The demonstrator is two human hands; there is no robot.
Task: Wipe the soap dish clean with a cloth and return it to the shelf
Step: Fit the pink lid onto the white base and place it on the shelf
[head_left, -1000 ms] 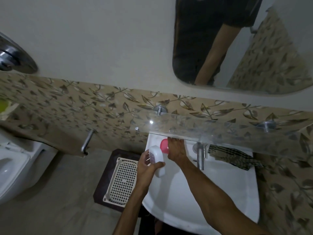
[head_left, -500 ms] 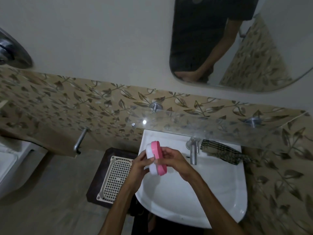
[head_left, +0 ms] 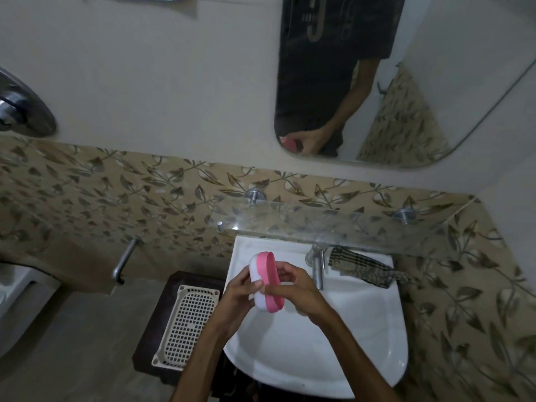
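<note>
From my head camera, I hold the soap dish (head_left: 265,281) up on edge over the far left of the sink (head_left: 333,343), both hands on it. It looks like light, stiff plastic in two parts, a pink tray against a white one; I judge it smooth and likely slick with soap, and the two halves could slide apart. The best hold is across the long rims, pinching both parts together.

My left hand (head_left: 239,297) cups the white side from the left, fingers curled shut round its edge. My right hand (head_left: 298,294) closes on the pink side, thumb and fingertips on the rim. Both forearms rise from the near edge and meet over the basin.

The cloth (head_left: 365,266) lies untouched on the sink's far right rim, beside the tap (head_left: 317,264). The glass shelf (head_left: 333,227) runs just beyond, bare.
</note>
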